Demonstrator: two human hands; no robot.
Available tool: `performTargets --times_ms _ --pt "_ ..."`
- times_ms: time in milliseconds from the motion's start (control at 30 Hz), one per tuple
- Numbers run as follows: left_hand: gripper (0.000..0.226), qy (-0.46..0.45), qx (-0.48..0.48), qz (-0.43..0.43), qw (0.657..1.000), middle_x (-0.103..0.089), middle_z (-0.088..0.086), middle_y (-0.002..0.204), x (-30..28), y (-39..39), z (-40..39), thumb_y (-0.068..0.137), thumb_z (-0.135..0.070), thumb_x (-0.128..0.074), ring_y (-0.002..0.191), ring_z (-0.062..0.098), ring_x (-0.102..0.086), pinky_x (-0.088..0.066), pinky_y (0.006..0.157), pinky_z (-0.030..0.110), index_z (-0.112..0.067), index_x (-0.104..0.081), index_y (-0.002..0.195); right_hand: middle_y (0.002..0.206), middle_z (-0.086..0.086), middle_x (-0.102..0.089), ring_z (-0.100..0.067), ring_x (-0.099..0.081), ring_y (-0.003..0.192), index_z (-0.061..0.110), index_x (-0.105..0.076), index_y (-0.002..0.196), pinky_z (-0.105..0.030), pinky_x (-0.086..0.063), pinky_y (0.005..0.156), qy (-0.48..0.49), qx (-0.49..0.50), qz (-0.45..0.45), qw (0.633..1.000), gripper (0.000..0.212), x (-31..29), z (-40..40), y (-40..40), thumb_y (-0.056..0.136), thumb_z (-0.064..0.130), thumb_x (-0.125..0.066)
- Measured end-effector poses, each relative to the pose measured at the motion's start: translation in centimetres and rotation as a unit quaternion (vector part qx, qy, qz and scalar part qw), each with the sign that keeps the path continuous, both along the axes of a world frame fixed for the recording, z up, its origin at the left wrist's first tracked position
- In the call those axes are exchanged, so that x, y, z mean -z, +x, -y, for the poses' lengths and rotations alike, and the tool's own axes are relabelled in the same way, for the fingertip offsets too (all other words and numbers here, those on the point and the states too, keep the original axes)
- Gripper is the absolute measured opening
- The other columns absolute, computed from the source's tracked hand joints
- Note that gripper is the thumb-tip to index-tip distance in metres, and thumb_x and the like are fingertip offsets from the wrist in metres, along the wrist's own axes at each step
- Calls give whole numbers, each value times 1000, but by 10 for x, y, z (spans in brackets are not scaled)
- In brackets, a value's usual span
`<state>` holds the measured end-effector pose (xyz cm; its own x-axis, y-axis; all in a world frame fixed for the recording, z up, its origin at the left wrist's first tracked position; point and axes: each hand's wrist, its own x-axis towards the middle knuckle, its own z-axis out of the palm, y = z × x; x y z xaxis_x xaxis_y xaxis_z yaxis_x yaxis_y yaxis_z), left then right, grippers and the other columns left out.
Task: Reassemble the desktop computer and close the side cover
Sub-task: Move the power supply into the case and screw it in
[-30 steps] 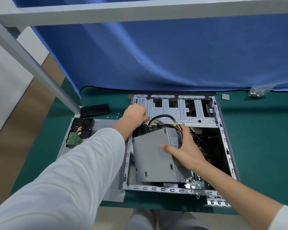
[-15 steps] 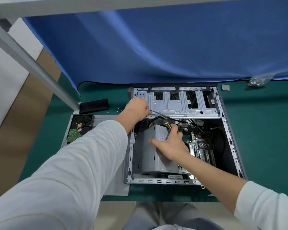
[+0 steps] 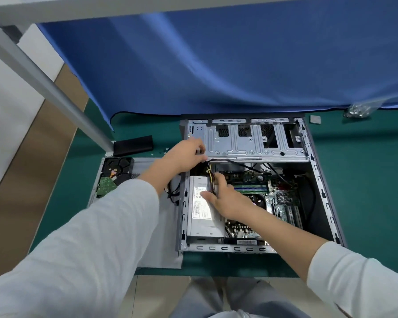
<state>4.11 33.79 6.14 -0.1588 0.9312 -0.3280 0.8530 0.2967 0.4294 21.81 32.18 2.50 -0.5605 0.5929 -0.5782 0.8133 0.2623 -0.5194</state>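
Green table mat (image 3: 363, 180) bears the open computer case (image 3: 317, 180), blue curtain (image 3: 216, 65) behind.

Worktop (image 3: 365, 180) dark green. Backdrop cloth (image 3: 216, 65) solid blue, upper frame. Computer case (image 3: 319, 184) bare silver-grey metal, drive cage (image 3: 251, 143) same, with black mesh cutouts. Power supply (image 3: 201, 226) light grey, white label with fine dark print. Cable bundle (image 3: 210, 177) yellow, red, black. Motherboard (image 3: 278, 203) dark green with blue and green RAM slots, silver heatsink. Hard drive (image 3: 116, 168) at left black, green circuit board (image 3: 106, 184) beside it. Side cover (image 3: 161, 249) pale grey. Sleeves (image 3: 90, 249) white. Box (image 3: 133, 145) at left black. Frame post (image 3: 44, 88) grey.
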Motion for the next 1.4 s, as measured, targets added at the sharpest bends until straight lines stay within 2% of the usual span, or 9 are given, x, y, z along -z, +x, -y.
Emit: performTargets --times_ms 67,167,333,500,667,833,1033,1233,1400 --pt "35 64 -22 26 997 -54 4 127 0 4 22 93 -27 -58 117 20 -50 -39 96 29 -15 -51 125 112 -11 -60 -30 -61 91 31 -5 144 -41 -48 76 29 -31 5 999 63 1 -3 3 94 63 -26" --pt "46 113 4 48 992 -48 0 131 0 18 60 89 -31 -62 124 15 -42 -33 106 29 -18 -47 130 85 3 -59 -22 -58 73 27 -29 127 -34 -44 62 88 -42 -12 995 45 1 -12 5 96 59 -24" --pt "91 -18 138 -11 990 -13 0 156 6 30 99 76 -56 -68 143 15 -11 -15 116 31 -22 -24 149 120 0 -58 -20 -59 99 24 -46 126 -36 -49 76 124 19 -33 991 38 0 -38 25 96 48 -41" --pt "128 -130 195 -92 968 28 8 154 6 50 92 66 -62 -74 141 25 29 19 109 35 -21 14 150 119 -2 -39 -23 -47 110 24 -51 122 -36 -47 79 187 4 9 982 34 -7 -50 38 94 43 -49" --pt "146 -212 198 -154 945 46 16 142 4 73 82 60 -46 -85 131 37 41 17 113 53 -28 36 140 123 -8 -39 -25 -38 118 11 -54 109 -38 -41 94 160 -65 15 985 31 -6 -52 40 94 38 -53" --pt "144 -170 186 -125 960 44 15 144 13 83 78 59 -46 -84 124 31 48 28 101 47 -34 34 141 92 -2 -41 -22 -40 94 15 -44 79 -34 -38 81 142 -56 -18 988 22 -8 -49 40 91 31 -53" --pt "144 -107 175 -90 975 24 16 153 24 80 79 50 -52 -83 139 34 30 19 108 43 -40 30 139 96 -7 -43 -22 -41 98 20 -41 73 -31 -34 77 109 -39 -22 993 23 -17 -54 38 92 29 -51" --pt "141 -44 189 -89 977 -1 15 149 23 75 79 43 -57 -80 139 36 5 0 114 50 -47 22 140 95 -3 -43 -23 -45 97 15 -48 86 -37 -41 84 136 -65 -24 988 22 -27 -56 49 94 35 -50" --pt "138 -28 200 -83 976 -5 15 147 23 73 76 41 -57 -78 138 36 2 -3 112 51 -48 17 141 100 2 -40 -21 -45 101 15 -57 102 -37 -41 84 167 -61 -2 984 31 -30 -57 54 94 43 -49"
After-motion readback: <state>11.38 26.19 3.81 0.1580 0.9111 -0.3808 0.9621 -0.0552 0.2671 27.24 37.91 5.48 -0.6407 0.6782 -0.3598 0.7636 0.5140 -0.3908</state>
